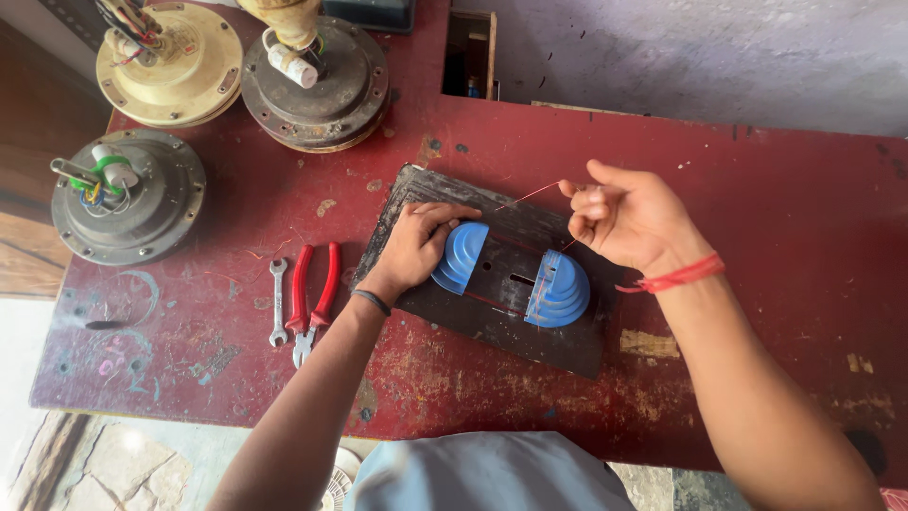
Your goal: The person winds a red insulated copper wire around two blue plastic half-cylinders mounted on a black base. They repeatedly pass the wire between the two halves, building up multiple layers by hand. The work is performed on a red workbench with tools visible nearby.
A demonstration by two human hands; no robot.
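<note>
STEP: winding wire on blue former | former [511, 274] on black board [492, 284], mid tabletop [757, 237] | left hand [416, 246] fingers pressed on its left half | right hand [629, 218] fingers pinching wire [528, 196] taut above board | NEXT, likely: steady tension, firm hold.

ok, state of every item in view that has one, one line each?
left hand: pressing the left blue former
right hand: pinching thin copper wire, pulled taut
right blue former: on dark board, untouched
red-handled pliers: lying flat, handles slightly apart
spanner: lying flat, untouched
three fan motors: set aside, wires exposed
</note>
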